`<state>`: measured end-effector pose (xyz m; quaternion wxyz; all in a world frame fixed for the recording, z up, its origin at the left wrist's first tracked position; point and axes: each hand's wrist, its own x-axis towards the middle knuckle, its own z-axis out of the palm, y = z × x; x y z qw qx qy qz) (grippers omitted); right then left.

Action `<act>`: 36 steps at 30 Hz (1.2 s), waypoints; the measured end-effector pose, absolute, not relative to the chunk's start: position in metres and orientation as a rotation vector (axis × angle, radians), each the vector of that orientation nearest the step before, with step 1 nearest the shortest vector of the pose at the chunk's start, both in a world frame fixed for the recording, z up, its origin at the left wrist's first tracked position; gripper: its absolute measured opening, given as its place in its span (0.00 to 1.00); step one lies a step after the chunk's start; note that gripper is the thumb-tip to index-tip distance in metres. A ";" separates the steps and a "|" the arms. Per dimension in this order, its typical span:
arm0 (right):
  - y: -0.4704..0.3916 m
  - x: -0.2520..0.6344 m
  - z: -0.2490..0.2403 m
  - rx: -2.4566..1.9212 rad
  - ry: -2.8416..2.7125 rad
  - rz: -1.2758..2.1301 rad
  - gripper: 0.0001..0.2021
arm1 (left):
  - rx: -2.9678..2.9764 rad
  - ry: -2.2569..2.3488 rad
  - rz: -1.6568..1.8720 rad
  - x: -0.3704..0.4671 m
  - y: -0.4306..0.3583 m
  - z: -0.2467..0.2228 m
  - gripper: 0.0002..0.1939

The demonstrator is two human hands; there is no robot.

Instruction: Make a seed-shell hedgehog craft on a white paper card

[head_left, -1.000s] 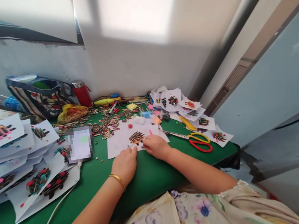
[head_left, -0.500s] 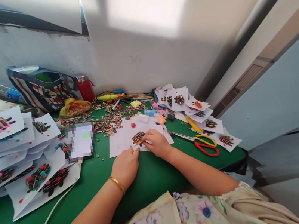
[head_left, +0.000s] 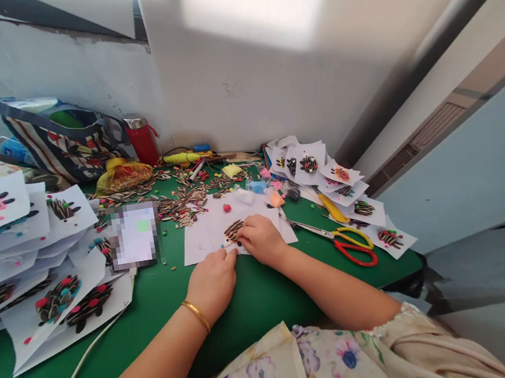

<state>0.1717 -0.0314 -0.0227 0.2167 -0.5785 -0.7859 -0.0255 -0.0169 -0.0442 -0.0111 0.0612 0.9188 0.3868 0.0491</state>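
A sheet of white paper (head_left: 200, 235) lies on the green table. On it is a cluster of striped sunflower seeds (head_left: 233, 231) set close together, with orange showing beneath in part. My right hand (head_left: 263, 238) is over the right side of this cluster, thumb and fingers pinched together at its lower edge; whatever is between the fingertips is too small to make out. At the near edge of the paper, my left hand (head_left: 213, 285) lies with its fingers stretched onto the sheet. A red clay ball (head_left: 227, 208) sits on the paper beyond the seeds.
Scissors (head_left: 355, 246) with red and yellow handles lie at right, near overlapping seed-picture cards (head_left: 364, 209). More cards (head_left: 81, 273) are piled at left beside a blurred phone (head_left: 134, 236) with a white cable. Loose seeds (head_left: 182, 203), clay lumps and a red flask (head_left: 142, 144) stand behind.
The view has shifted slightly, so the side piles appear farther outward. Both hands keep nearly the same place on the paper, the right still pinching at the seeds.
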 end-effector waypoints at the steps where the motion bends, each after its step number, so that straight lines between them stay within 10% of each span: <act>1: -0.032 0.171 -0.022 -1.615 -2.188 -0.080 0.08 | 2.772 1.170 0.152 -0.017 -0.044 -0.011 0.20; 14: -0.054 0.181 -0.009 -1.510 -1.919 0.023 0.09 | 2.326 1.201 0.596 -0.021 -0.037 -0.013 0.18; 25: -0.083 0.166 -0.016 -1.362 -1.756 0.819 0.06 | 1.913 0.924 0.682 -0.017 -0.036 -0.017 0.22; 36: -0.042 0.192 -0.013 -1.640 -2.078 0.114 0.06 | 2.721 1.160 0.242 -0.015 -0.046 -0.013 0.20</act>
